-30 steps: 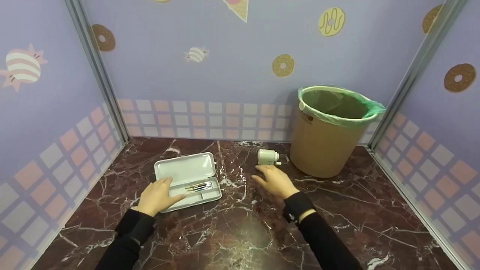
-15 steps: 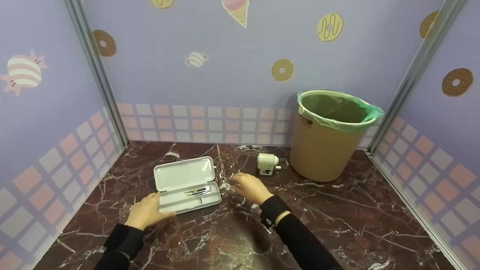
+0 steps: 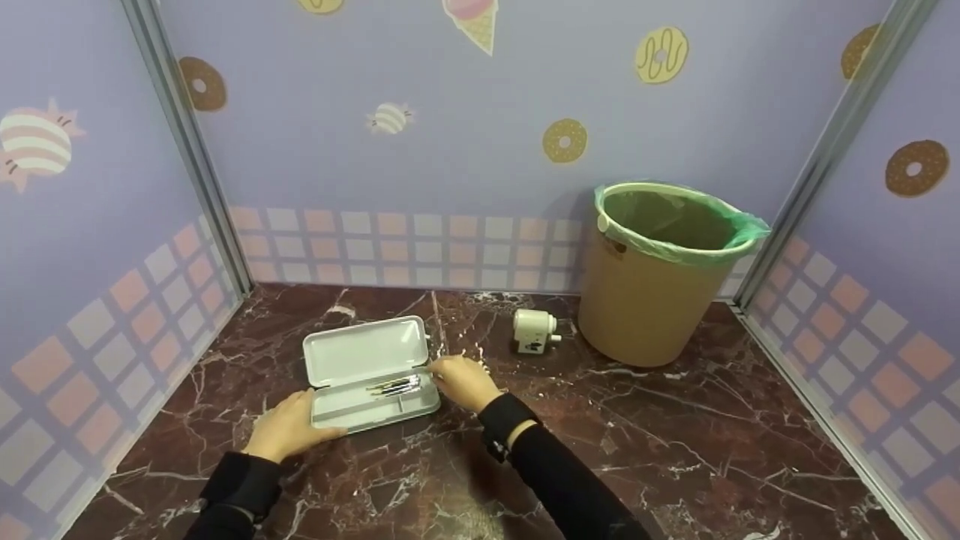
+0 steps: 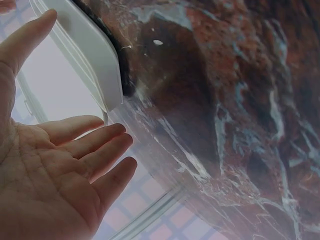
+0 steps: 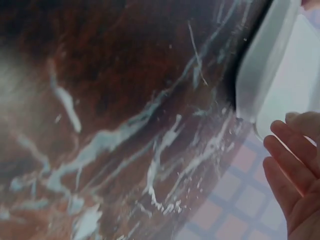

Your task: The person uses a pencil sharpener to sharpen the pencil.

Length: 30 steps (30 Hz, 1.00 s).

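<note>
A white pencil case [image 3: 366, 352] lies on the marble top with its lid raised at the back. Several pencils [image 3: 395, 386] rest in its tray, beside a small divided compartment. At the case's left end is my left hand [image 3: 285, 430], its thumb along the front edge and the fingers extended beside the end wall. My right hand [image 3: 466, 382] is at the right end near the hinge, fingertips at the case's edge. In the right wrist view those fingers [image 5: 281, 155] look loosely extended; whether they press on the case is hard to tell.
Behind and right of my right hand stands a cream crank pencil sharpener [image 3: 533, 331]. A tan bin [image 3: 649, 307] with a green liner is farther right, by the back wall. Small white bits [image 5: 172, 206] lie scattered on the marble. Patterned panels close off the back and sides.
My right hand has moved left from in front of the sharpener to the case's right end. My left hand has drawn back from over the tray to the case's left end.
</note>
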Available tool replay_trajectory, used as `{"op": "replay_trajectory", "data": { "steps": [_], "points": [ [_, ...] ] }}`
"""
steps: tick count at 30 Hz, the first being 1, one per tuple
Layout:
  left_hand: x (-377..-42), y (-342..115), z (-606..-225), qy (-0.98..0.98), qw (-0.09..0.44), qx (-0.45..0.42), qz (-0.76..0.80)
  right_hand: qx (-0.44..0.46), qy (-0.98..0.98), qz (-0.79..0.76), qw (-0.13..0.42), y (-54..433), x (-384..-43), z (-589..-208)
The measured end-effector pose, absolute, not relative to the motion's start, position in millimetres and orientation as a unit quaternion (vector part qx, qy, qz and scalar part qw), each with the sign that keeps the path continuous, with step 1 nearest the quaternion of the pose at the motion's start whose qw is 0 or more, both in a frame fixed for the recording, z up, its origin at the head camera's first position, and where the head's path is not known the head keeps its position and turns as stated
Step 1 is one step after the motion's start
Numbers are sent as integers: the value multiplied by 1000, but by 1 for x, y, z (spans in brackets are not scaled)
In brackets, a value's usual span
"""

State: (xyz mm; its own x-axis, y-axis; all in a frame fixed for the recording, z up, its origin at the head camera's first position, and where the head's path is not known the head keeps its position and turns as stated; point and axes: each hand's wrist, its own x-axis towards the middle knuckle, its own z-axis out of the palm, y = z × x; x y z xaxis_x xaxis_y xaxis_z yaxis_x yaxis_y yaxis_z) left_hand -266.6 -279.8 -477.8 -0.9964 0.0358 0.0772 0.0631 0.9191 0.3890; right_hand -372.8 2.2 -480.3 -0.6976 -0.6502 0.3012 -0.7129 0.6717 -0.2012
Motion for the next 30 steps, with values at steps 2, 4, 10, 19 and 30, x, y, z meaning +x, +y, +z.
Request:
{"op": "replay_trajectory", "data": {
  "steps": [2,4,10,19,30],
  "points": [
    [-268,-280,-478,-978,35,-27,-203,367,-913,144,104,-3,-374,-483],
    [-269,-280,-478,-978,33,-29,-206,362,-916,133,110,-8,-376,-485],
    [-270,-283,-477,-979,19,-25,-204,370,-912,116,137,-22,-376,-494],
    [-272,-285,-479,-976,15,-33,-216,371,-911,79,163,-32,-377,-499],
    [-278,-285,-477,-977,-3,-42,-210,380,-912,48,147,-40,-383,-502]
  ]
}}
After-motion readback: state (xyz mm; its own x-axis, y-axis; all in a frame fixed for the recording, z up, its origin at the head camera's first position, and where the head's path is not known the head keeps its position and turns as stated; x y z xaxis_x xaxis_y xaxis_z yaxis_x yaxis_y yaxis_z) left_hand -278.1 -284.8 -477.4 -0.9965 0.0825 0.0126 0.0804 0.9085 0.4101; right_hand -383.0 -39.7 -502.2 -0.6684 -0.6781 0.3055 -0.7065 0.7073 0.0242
